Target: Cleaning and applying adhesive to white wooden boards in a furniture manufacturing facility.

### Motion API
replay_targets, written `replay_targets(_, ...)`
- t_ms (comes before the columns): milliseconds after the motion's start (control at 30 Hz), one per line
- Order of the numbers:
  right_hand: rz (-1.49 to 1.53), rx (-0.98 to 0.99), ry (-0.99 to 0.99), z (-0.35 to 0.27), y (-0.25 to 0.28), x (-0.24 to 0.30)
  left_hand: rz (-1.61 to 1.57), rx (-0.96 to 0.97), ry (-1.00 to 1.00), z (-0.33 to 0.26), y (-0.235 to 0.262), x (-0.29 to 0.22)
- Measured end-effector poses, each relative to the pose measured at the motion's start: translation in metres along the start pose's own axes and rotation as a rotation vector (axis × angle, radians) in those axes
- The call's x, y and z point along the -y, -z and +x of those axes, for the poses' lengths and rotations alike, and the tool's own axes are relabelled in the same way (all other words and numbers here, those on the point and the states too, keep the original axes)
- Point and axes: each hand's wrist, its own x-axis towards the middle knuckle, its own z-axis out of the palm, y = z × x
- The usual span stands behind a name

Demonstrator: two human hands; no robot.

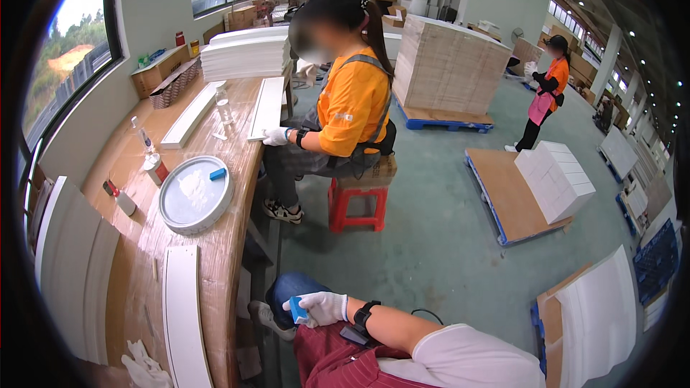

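My right hand (323, 308), in a white glove and with a black band on the wrist, is closed around a small blue block (297, 310) above my lap. My left hand does not show. To the left, on the table, lies a long white panel (185, 316) with a grooved border. Beyond it stands a round, shallow grey-white tub (169, 208) with white paste in it and another blue block (218, 174) near its edge. A crumpled white glove (147, 366) lies by the panel's near end.
Bottles (121, 199) stand left of the tub. White boards (72, 273) lean at the table's left side. A co-worker in orange (356, 104) sits on a red stool (357, 205), one gloved hand on another panel (267, 109). Loaded pallets (489, 205) stand on the floor to the right.
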Motion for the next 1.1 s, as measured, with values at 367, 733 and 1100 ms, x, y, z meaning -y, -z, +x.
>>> replay_targets(367,0.044,0.093,-0.01,0.0,0.005,-0.001,-0.081,0.063,-0.053,0.055,-0.034,0.018)
replay_targets(733,0.082,0.25,-0.173,0.037,-0.008,-0.011,-0.24,-0.208,-0.191,-0.062,-0.02,0.03)
replay_targets(1100,0.049,0.206,-0.169,0.038,-0.032,-0.027,-0.238,-0.183,-0.354,-0.075,-0.061,0.053)
